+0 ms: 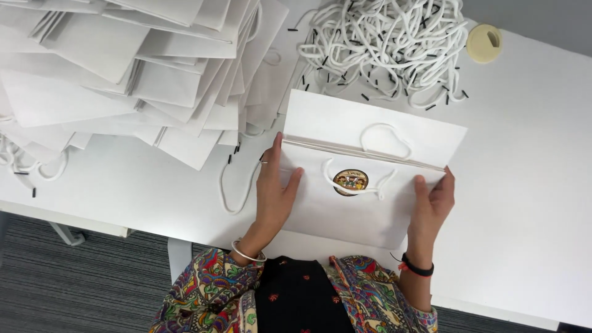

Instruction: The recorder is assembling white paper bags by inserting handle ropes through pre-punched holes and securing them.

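Note:
A white paper bag (345,216) lies flat on the white table (530,185) in front of me, with a white cord handle and a round brown sticker (350,180) near its upper edge. My left hand (274,191) grips the bag's left edge, thumb on top. At the bag's right edge my right hand (431,203) holds it the same way. Under it lies a second white bag (370,120) with its cord handle showing.
A large heap of flat white paper bags (135,68) fills the table's far left. A tangle of white cords with black tips (382,43) lies at the back. A cream tape roll (484,43) sits at the back right. Grey carpet shows below the table edge.

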